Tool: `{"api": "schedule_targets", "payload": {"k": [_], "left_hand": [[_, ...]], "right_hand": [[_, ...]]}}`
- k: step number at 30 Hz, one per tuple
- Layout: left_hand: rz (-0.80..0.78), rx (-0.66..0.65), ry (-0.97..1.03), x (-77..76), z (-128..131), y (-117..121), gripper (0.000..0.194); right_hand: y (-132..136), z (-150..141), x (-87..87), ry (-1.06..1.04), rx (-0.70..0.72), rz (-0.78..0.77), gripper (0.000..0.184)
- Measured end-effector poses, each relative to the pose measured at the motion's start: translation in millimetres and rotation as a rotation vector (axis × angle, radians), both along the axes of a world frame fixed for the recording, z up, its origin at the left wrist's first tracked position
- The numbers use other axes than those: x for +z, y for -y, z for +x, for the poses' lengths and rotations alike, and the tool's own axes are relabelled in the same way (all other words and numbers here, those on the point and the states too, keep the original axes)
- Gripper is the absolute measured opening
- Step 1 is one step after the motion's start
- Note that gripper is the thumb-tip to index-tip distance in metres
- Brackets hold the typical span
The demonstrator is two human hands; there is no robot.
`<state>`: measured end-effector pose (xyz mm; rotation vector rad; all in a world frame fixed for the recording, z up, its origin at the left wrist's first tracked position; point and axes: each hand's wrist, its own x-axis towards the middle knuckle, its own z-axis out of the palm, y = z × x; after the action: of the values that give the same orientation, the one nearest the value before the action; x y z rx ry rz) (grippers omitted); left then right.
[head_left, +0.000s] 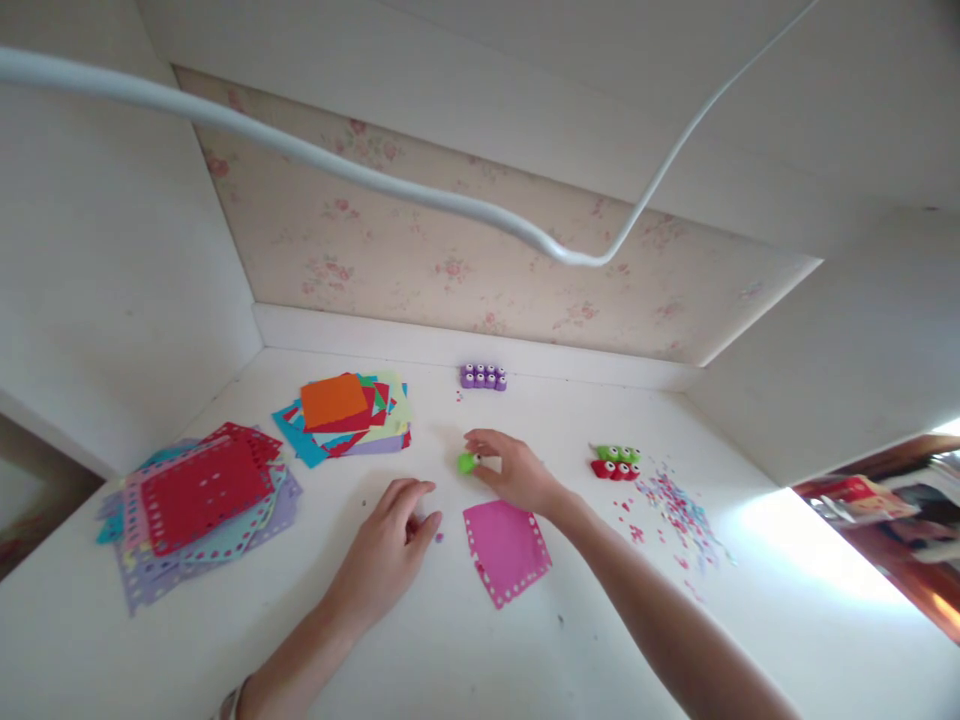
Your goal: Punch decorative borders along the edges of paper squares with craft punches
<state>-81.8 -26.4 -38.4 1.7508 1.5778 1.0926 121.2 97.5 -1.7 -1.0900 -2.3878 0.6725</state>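
Note:
My right hand (514, 470) rests on the white desk with its fingers closed around a small green paper punch (468, 463). Just in front of it lies a pink paper square (507, 549) with punched holes along its edges. My left hand (394, 545) lies on the desk to the left of the pink square, fingers curled downward, fingertips touching the surface near a tiny purple scrap (439, 537). I cannot make out anything held in it.
A stack of punched coloured sheets (199, 500) lies at the left, a pile of plain coloured squares (345, 412) behind it. Purple punches (484, 377) stand by the back wall. Green and red punches (616, 463) and scattered confetti (679, 515) lie right. A white cable (450, 205) hangs overhead.

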Motion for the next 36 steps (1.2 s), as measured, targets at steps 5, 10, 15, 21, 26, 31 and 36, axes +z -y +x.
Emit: {"api": "schedule_targets", "payload": {"k": [5,10,15,21,26,31,36], "left_hand": [[0.019,-0.054,-0.047,-0.3,3,3,0.04],[0.023,-0.073,-0.155,-0.7,5,4,0.033],[0.044,-0.095,-0.218,-0.9,6,5,0.027],[0.045,-0.106,-0.214,-3.3,3,3,0.026],[0.016,-0.093,-0.134,-2.9,2,3,0.024],[-0.085,-0.08,-0.066,-2.6,1,2,0.027],[-0.119,-0.079,-0.079,-2.7,1,1,0.028]], "right_hand": [[54,-18,14.5,-0.086,0.304,-0.119,0.061],[66,-1,16.5,-0.014,0.089,-0.025,0.065],[79,50,-6.5,0.219,-0.417,0.044,0.059],[87,77,-32.4,0.12,-0.395,-0.025,0.03],[89,70,-29.7,-0.232,-0.396,-0.161,0.012],[99,61,-24.2,-0.618,-0.474,-0.556,0.03],[101,55,-26.5,-0.776,-0.526,-0.701,0.04]]}}
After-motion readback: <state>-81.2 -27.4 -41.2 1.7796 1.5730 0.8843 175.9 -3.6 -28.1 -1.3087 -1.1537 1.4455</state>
